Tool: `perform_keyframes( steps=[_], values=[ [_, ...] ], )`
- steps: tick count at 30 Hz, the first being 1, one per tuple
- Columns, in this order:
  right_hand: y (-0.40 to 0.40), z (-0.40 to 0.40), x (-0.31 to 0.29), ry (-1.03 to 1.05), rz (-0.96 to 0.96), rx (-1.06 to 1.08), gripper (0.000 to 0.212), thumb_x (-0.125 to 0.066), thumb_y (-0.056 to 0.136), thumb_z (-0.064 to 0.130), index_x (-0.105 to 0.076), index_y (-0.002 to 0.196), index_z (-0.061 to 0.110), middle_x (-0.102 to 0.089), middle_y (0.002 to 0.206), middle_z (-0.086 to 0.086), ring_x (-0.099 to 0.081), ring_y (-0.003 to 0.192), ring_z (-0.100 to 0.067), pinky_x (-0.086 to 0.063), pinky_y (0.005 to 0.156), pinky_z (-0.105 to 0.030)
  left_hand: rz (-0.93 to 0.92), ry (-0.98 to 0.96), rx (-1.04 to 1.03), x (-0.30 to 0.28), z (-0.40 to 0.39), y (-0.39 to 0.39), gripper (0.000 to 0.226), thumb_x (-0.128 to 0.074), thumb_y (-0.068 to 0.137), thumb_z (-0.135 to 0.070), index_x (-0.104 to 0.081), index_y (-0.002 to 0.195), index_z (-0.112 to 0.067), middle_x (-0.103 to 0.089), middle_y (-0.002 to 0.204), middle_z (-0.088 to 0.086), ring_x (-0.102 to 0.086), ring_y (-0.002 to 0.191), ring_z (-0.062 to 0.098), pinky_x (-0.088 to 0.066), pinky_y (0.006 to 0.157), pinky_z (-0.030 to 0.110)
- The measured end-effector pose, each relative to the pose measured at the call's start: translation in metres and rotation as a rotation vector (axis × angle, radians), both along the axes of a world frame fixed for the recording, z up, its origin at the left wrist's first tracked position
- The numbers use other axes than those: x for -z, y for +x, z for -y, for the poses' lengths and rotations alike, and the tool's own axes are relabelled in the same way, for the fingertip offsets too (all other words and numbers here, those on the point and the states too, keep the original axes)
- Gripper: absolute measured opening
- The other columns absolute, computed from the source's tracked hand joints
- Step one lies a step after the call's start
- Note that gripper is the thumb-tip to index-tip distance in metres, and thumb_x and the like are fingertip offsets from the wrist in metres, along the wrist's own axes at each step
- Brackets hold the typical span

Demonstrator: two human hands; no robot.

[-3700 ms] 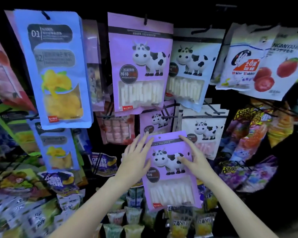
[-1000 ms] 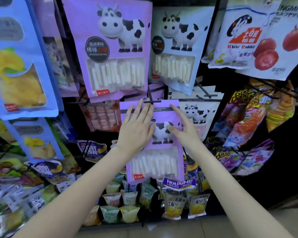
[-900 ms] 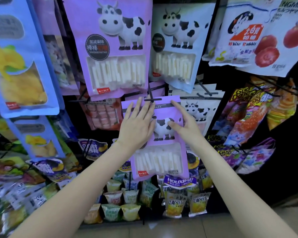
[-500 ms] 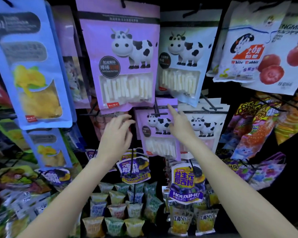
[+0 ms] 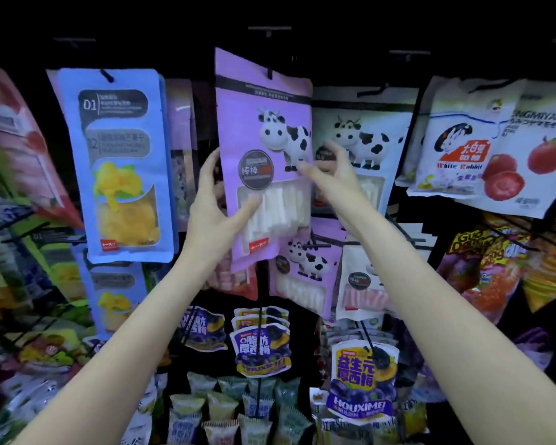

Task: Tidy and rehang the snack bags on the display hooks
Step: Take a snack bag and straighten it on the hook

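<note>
Snack aisle of a shop.
Dark rack of wire hooks [image 5: 269, 29] hung in rows with packaged goods: purple cow bags [image 5: 264, 130], a blue mango bag [image 5: 122, 162] at left, White Rabbit candy [image 5: 456, 146] and tomato-print bags [image 5: 533, 162] at right. Lower down, plum packs [image 5: 361, 377] and small sachets [image 5: 222, 406] on pegs, several copies of each, faces outward like retail stock.

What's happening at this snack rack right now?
A person is tidying hanging snack bags. Both hands are on the big purple cow bag in the upper row: the left hand grips its left edge, the right hand holds its right edge. The bag is on its hook, turned slightly askew. A smaller purple cow bag hangs just below.
</note>
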State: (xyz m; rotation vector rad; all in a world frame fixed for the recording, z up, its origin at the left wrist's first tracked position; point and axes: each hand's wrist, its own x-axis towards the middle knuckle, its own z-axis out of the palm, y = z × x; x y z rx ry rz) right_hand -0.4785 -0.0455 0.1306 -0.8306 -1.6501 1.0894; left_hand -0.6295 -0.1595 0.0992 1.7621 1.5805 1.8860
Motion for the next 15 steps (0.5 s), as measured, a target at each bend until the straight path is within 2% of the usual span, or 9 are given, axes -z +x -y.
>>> perform_keyframes(
  steps=[2,4,6,9,10,12,13,14,15],
  values=[
    [0.007,0.002,0.002,-0.042,-0.056,-0.045,0.083,-0.076,0.063,0.052,-0.034,0.131,0.032,-0.056,0.12,-0.006,-0.056,0.113,-0.024,-0.046,0.095,-0.042,-0.091,0.034,0.041,-0.005,0.016,0.006,0.071,-0.067,0.086,-0.017,-0.024,0.138,-0.035,-0.051,0.107,-0.046,-0.052,0.108,-0.012,-0.043,0.089,0.01],
    [0.018,0.006,0.005,-0.06,-0.155,-0.136,0.076,-0.081,0.065,0.043,-0.036,0.126,0.032,-0.059,0.115,-0.006,-0.059,0.109,-0.026,-0.048,0.095,-0.044,-0.207,0.08,0.04,-0.006,0.031,0.011,0.073,-0.068,0.085,-0.02,-0.024,0.139,-0.04,-0.048,0.109,-0.049,-0.052,0.11,-0.011,-0.043,0.092,0.013],
    [0.028,0.009,0.003,-0.064,-0.24,-0.264,0.071,-0.078,0.066,0.032,-0.039,0.126,0.026,-0.065,0.102,-0.001,-0.063,0.099,-0.019,-0.053,0.083,-0.032,-0.328,0.115,0.059,-0.004,0.041,0.017,0.075,-0.064,0.084,-0.031,-0.016,0.141,-0.04,-0.045,0.116,-0.048,-0.054,0.111,-0.006,-0.045,0.094,0.018],
    [0.036,0.018,-0.008,-0.026,-0.224,-0.362,0.045,-0.074,0.077,0.021,-0.049,0.114,0.02,-0.069,0.09,0.007,-0.065,0.081,-0.009,-0.049,0.065,-0.018,-0.389,0.116,0.074,0.003,0.043,0.021,0.074,-0.06,0.083,-0.033,-0.013,0.14,-0.041,-0.054,0.118,-0.028,-0.06,0.101,0.014,-0.048,0.09,0.029],
    [0.037,0.023,-0.013,-0.01,-0.214,-0.336,0.04,-0.071,0.079,0.025,-0.052,0.113,0.018,-0.069,0.091,0.006,-0.064,0.081,-0.011,-0.047,0.066,-0.019,-0.398,0.112,0.08,0.008,0.042,0.021,0.074,-0.061,0.083,-0.032,-0.015,0.14,-0.04,-0.058,0.113,-0.024,-0.061,0.096,0.012,-0.049,0.087,0.023],
    [0.048,0.034,-0.012,0.039,-0.187,-0.253,0.047,-0.078,0.07,0.042,-0.06,0.108,0.019,-0.069,0.096,0.003,-0.063,0.088,-0.017,-0.046,0.072,-0.023,-0.373,0.06,0.114,0.024,0.042,0.022,0.071,-0.067,0.083,-0.026,-0.024,0.14,-0.029,-0.06,0.094,-0.03,-0.059,0.08,0.001,-0.042,0.068,0.004],
    [0.057,0.042,-0.008,0.06,-0.181,-0.222,0.05,-0.081,0.061,0.049,-0.066,0.101,0.021,-0.071,0.096,0.003,-0.065,0.088,-0.017,-0.049,0.072,-0.024,-0.332,0.019,0.14,0.033,0.043,0.021,0.067,-0.068,0.084,-0.022,-0.029,0.139,-0.02,-0.059,0.084,-0.033,-0.057,0.071,-0.002,-0.037,0.061,0.001],
    [0.067,0.049,-0.001,0.084,-0.157,-0.191,0.05,-0.082,0.055,0.053,-0.071,0.092,0.022,-0.072,0.091,0.003,-0.067,0.083,-0.014,-0.052,0.069,-0.024,-0.27,-0.013,0.179,0.043,0.045,0.02,0.062,-0.066,0.084,-0.02,-0.032,0.137,-0.016,-0.061,0.083,-0.031,-0.056,0.067,-0.005,-0.035,0.059,0.001],
    [0.075,0.056,0.01,0.105,-0.103,-0.16,0.043,-0.082,0.054,0.053,-0.073,0.084,0.023,-0.073,0.085,0.004,-0.067,0.075,-0.011,-0.054,0.064,-0.024,-0.185,-0.031,0.229,0.051,0.048,0.019,0.059,-0.064,0.085,-0.021,-0.033,0.135,-0.018,-0.063,0.091,-0.028,-0.058,0.073,-0.008,-0.037,0.062,0.003]
  ],
)
